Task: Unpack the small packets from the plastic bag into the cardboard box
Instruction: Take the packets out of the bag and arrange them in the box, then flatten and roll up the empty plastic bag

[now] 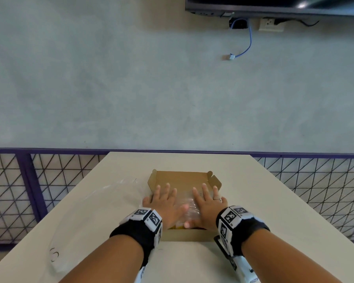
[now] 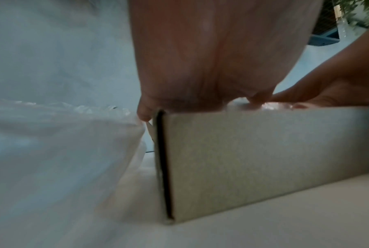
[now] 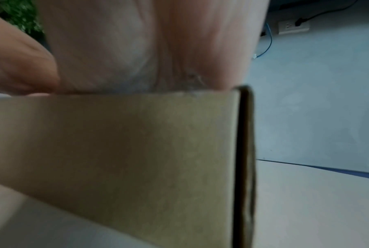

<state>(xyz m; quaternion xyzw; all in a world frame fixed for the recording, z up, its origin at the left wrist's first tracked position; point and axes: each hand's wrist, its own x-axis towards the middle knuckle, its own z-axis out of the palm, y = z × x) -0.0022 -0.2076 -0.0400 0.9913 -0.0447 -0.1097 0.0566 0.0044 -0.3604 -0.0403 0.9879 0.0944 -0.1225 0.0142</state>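
An open brown cardboard box point(image 1: 182, 176) sits mid-table, its near wall filling the left wrist view point(image 2: 253, 159) and the right wrist view point(image 3: 126, 159). Clear small packets point(image 1: 189, 205) fill the box, with a bit of yellow showing at the near edge. My left hand point(image 1: 165, 199) lies flat, fingers spread, pressing the packets on the left side. My right hand point(image 1: 206, 203), a ring on one finger, presses flat on the right side. A clear plastic bag point(image 1: 94, 217) lies limp on the table left of the box, also seen from the left wrist point(image 2: 51, 159).
The white table point(image 1: 264, 201) has open surface on the right of the box and in front of it. Its far edge runs just behind the box. Purple wire fencing point(image 1: 18, 190) stands at both sides below. A screen and a hanging blue cable point(image 1: 247, 41) are on the far wall.
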